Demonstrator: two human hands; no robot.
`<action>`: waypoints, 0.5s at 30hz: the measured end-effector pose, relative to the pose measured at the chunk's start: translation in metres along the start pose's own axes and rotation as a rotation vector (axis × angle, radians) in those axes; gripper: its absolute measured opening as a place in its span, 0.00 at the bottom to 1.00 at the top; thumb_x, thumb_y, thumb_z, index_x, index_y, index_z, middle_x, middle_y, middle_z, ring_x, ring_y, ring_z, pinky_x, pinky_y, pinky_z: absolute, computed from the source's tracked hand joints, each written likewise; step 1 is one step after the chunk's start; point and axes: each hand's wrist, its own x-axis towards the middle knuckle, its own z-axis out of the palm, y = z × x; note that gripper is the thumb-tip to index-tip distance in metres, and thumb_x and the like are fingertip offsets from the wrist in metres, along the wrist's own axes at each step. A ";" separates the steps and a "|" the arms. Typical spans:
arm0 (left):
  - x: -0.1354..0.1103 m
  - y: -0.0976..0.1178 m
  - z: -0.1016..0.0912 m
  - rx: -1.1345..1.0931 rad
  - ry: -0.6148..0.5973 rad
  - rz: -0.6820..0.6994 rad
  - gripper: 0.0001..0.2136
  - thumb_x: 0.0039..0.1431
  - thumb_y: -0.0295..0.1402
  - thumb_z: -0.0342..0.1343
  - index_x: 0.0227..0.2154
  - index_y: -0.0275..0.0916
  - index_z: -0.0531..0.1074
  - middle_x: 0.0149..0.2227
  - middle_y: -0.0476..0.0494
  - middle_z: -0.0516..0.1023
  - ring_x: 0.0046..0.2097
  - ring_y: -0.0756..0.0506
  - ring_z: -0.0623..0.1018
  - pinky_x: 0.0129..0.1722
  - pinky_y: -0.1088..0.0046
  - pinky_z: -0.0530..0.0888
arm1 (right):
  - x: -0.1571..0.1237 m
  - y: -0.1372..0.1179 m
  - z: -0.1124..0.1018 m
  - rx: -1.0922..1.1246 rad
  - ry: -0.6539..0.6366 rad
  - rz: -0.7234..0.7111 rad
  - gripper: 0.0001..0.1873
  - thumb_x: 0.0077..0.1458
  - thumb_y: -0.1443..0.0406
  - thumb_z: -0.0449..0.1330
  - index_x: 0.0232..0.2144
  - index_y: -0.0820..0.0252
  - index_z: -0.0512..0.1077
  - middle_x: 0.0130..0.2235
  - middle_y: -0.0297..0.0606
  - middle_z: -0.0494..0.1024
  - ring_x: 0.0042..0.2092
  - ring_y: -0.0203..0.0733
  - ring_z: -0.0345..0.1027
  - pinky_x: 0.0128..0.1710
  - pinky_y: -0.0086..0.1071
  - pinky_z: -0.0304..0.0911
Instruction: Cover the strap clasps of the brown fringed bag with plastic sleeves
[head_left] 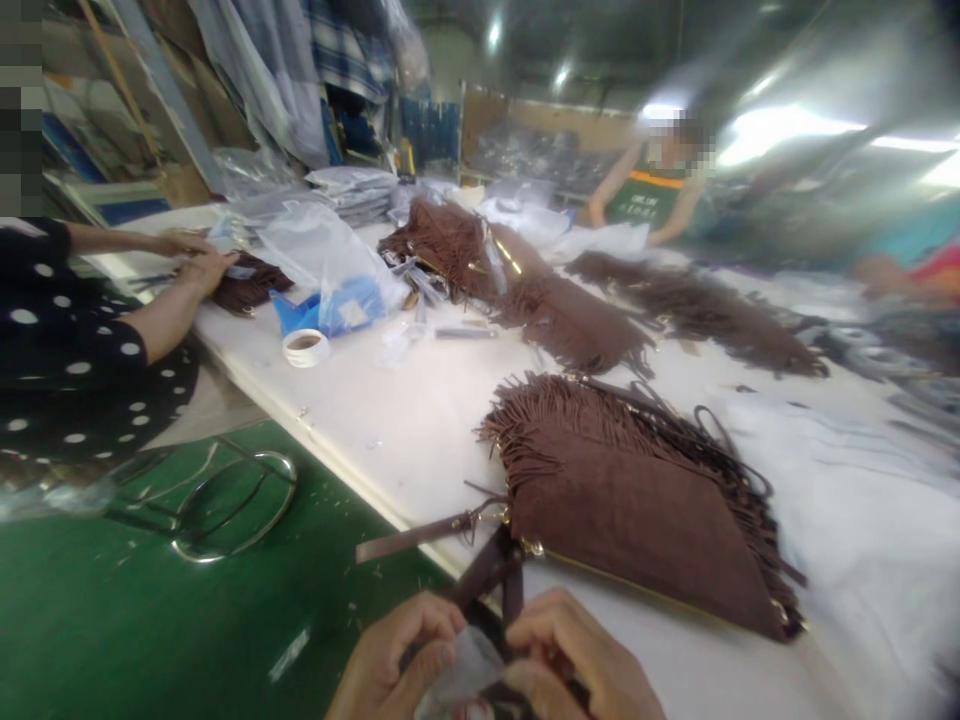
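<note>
Wearer's hands (577,655): two. Translucent plastic piece (471,662): one. Fringed brown bags (622,510): at least four, not exactly countable. White tape roll (306,358): one. Chrome stool ring (291,487): one.

I have 1 white table (360,430) running from the upper left of the frame to the lower right. On it I see 1 brown fringed bag (622,500) lying flat, right of center and low. Higher up, near the middle, sit a brown fringed pile (585,320), a white tape roll (306,348) and a clear plastic bag (300,245). I make out a stack of grey packets (352,190) farther back, and white sheeting (847,470) at the right edge. Pale scraps (289,655) dot the green floor (187,640), lower left.
</note>
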 end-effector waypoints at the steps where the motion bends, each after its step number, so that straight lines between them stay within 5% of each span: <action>1: 0.000 0.000 0.000 -0.010 0.012 -0.012 0.13 0.64 0.42 0.50 0.30 0.39 0.70 0.36 0.44 0.75 0.38 0.46 0.74 0.39 0.75 0.68 | 0.001 -0.002 -0.005 0.037 0.069 0.071 0.08 0.56 0.58 0.57 0.30 0.54 0.73 0.28 0.31 0.73 0.27 0.34 0.66 0.27 0.24 0.59; 5: 0.003 0.003 -0.002 -0.012 0.071 -0.027 0.12 0.64 0.41 0.51 0.30 0.39 0.70 0.36 0.44 0.76 0.38 0.45 0.74 0.38 0.75 0.68 | 0.010 0.001 -0.005 0.191 0.157 0.363 0.19 0.57 0.49 0.55 0.40 0.55 0.73 0.20 0.28 0.70 0.21 0.37 0.66 0.21 0.26 0.60; 8: 0.006 0.004 -0.005 0.003 0.068 -0.016 0.11 0.63 0.40 0.52 0.30 0.39 0.71 0.37 0.44 0.76 0.39 0.45 0.75 0.38 0.75 0.68 | 0.019 0.009 0.010 0.287 0.145 0.404 0.23 0.55 0.48 0.56 0.46 0.56 0.70 0.21 0.27 0.71 0.16 0.35 0.62 0.15 0.26 0.55; 15: 0.004 -0.004 -0.017 0.040 0.027 0.034 0.10 0.64 0.38 0.52 0.30 0.39 0.71 0.36 0.45 0.76 0.39 0.46 0.76 0.38 0.76 0.69 | 0.033 0.017 0.034 0.326 0.380 0.403 0.18 0.52 0.48 0.61 0.33 0.57 0.73 0.21 0.31 0.71 0.24 0.37 0.63 0.22 0.26 0.57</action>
